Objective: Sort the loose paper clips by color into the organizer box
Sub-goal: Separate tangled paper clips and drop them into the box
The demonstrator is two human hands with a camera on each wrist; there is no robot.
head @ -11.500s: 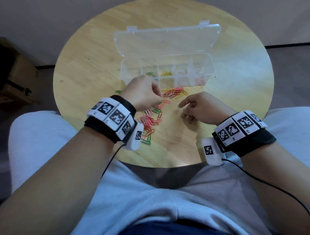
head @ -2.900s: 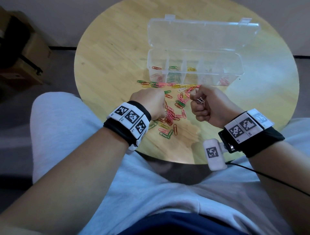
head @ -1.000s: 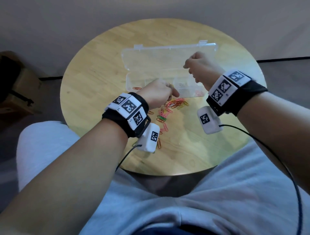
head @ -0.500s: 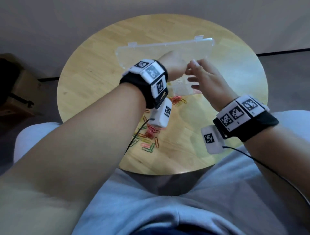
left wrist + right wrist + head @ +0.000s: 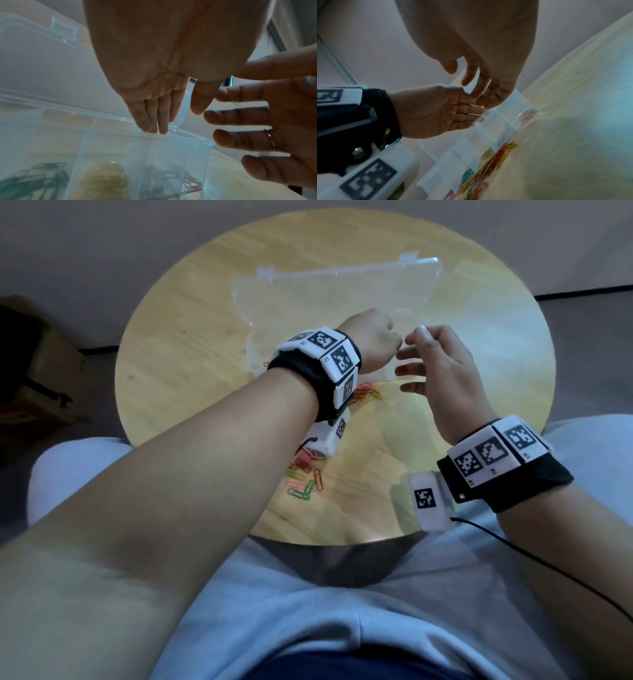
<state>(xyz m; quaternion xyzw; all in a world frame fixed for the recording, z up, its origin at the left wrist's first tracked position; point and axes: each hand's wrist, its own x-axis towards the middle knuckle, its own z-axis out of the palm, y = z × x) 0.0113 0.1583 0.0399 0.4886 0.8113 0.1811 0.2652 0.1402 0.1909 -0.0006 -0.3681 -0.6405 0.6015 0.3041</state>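
Two hands hover together above the clear organizer box (image 5: 270,354), which sits open near the middle of the round wooden table (image 5: 178,344), its lid laid back toward the far edge. The left hand (image 5: 370,344) reaches over the right-hand compartments with straight, released fingers (image 5: 161,121) holding nothing, and the right hand (image 5: 442,371) is just beside it, fingers spread loose and empty. Loose paper clips (image 5: 305,470) lie along the box's near wall and toward the table's near edge, with bare wood to the right.
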